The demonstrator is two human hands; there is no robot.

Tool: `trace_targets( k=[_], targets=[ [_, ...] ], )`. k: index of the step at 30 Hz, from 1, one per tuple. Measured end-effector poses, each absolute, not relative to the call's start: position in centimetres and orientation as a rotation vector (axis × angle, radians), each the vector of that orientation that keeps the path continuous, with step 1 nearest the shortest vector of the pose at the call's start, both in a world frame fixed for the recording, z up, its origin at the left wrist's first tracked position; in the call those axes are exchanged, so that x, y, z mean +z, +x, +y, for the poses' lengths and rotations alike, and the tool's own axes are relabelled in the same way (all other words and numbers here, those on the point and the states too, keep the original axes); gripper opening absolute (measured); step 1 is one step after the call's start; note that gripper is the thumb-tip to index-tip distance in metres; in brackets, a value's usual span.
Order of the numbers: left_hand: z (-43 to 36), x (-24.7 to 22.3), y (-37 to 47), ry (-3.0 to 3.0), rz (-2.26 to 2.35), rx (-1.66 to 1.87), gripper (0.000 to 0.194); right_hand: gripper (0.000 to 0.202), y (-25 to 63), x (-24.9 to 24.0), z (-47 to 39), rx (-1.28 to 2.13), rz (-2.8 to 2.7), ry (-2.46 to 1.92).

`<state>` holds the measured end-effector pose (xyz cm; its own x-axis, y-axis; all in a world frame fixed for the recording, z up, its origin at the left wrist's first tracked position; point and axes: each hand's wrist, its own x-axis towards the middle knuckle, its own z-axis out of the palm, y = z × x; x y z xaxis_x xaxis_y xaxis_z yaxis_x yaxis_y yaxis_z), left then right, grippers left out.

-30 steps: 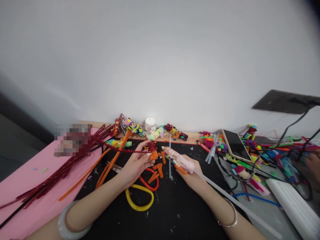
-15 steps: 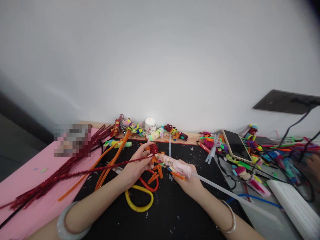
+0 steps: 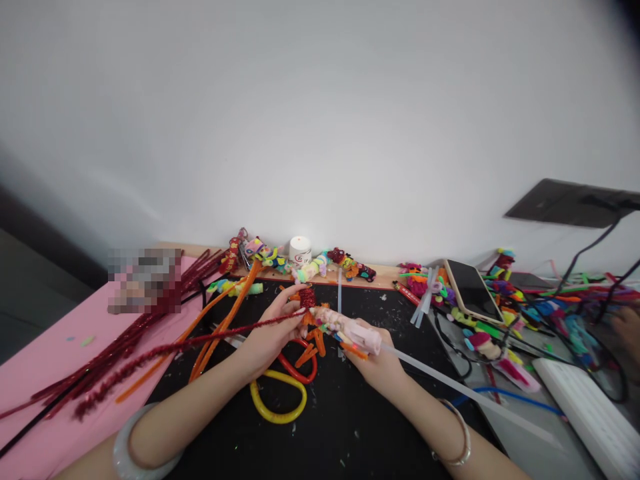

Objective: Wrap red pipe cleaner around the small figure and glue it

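Observation:
My left hand (image 3: 270, 330) is closed at the red wrapped end (image 3: 307, 298) of a small craft piece, and a long red tinsel stem (image 3: 215, 335) runs from there across my left forearm side. My right hand (image 3: 383, 363) grips a pale pink tube-like hot glue gun or holder (image 3: 363, 335), whose exact kind I cannot make out, with a long translucent stick (image 3: 450, 378) trailing to the right. Orange fuzzy pieces (image 3: 315, 339) hang between my hands. Below them, red scissor-like handles (image 3: 300, 370) and yellow ones (image 3: 279, 398) rest on the black mat (image 3: 320, 440).
Red tinsel stems (image 3: 115, 353) lie on pink paper (image 3: 40, 360) at left. Small fuzzy figures and a white cup-like roll (image 3: 301, 252) line the wall. At right are a phone (image 3: 473, 290), a white power strip (image 3: 585, 407), cables and another person's hand (image 3: 627, 330).
The loose end of the red tinsel stem has swung toward my left forearm, away from the bundle. Both hands stay nearly in place.

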<state>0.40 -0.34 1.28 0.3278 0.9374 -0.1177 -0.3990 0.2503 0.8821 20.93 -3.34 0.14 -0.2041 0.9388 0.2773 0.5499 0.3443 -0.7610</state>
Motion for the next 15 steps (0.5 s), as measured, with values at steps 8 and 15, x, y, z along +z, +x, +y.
trace_targets(
  k=[8,15],
  targets=[
    [-0.30,1.04,0.23,0.844,0.747,1.053,0.050,0.015,21.06,0.08,-3.21,0.744,-1.830,-1.257],
    [-0.27,0.77,0.13,0.809,0.703,1.077,0.054,0.020,21.16,-0.36,-3.05,0.675,-1.840,-1.267]
  ],
)
